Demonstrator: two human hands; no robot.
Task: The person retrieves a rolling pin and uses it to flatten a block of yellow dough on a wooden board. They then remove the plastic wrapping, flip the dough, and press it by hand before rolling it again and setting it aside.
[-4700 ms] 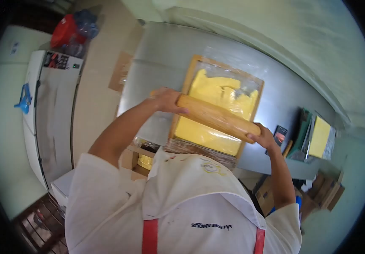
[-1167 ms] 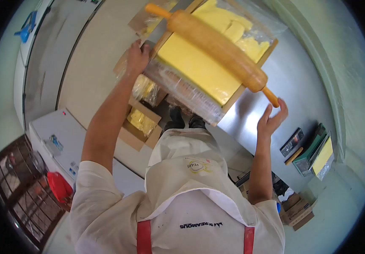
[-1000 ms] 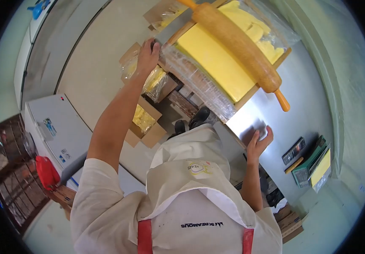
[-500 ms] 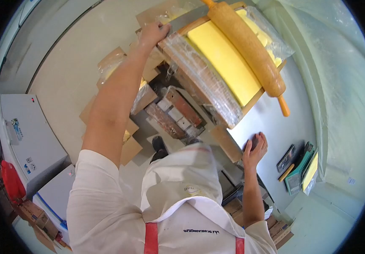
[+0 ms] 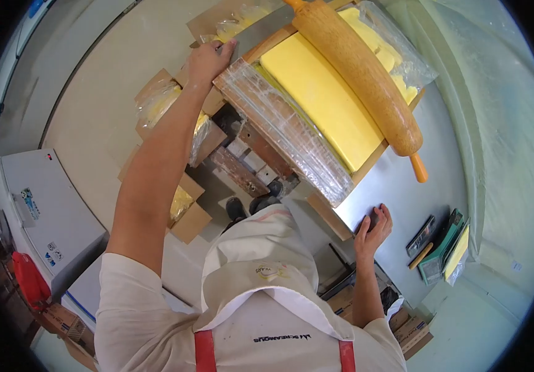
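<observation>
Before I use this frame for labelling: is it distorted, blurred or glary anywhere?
Head view: strong fisheye, so the steel table edge bows and black corners vignette the picture. Rolling pin and yellow slab are sharp. Soft glare sits on the plastic wrap. Lighting is even, shadows faint.

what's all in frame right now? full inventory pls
rolling pin: 1, tan with orange handles, lying across the slab
yellow slab: 1, yellow, in the wooden frame
wooden frame: 1, brown, on the steel table
clear plastic sheet: 1, transparent, draped over the frame's near edge
steel table: 1, grey, under the frame
cardboard boxes: several, brown, on the floor at left, holding bagged yellow blocks
white appliance: 1, white, lower left
green items: small stack, far right of the table
left hand: gripping the frame's left corner
right hand: resting on the table edge
</observation>
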